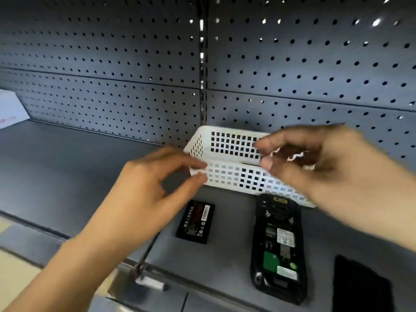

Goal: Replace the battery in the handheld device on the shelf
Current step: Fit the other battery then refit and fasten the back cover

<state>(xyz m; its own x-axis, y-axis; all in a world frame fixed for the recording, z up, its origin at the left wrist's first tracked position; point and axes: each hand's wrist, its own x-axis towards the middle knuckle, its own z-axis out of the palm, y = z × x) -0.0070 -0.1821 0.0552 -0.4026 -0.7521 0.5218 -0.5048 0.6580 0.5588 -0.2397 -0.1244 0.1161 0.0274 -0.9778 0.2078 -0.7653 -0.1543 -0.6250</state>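
The black handheld device [279, 248] lies face down on the grey shelf [78, 167], its back open and the battery bay bare, showing labels and a green patch. A black battery [195, 221] lies flat to its left. A flat black piece, perhaps the back cover [362, 287], lies at the lower right. Behind them stands a white perforated basket [231, 158]. My left hand [144, 190] is at the basket's near left corner, thumb and forefinger apart on either side of the rim. My right hand [319, 167] hovers blurred over the basket's right half, fingers spread, holding nothing.
A grey pegboard wall [315, 64] backs the shelf, with a slotted upright [202, 64] in the middle. A white box [11, 109] sits at the far left. A small white tag holder [150, 283] hangs at the shelf's front edge.
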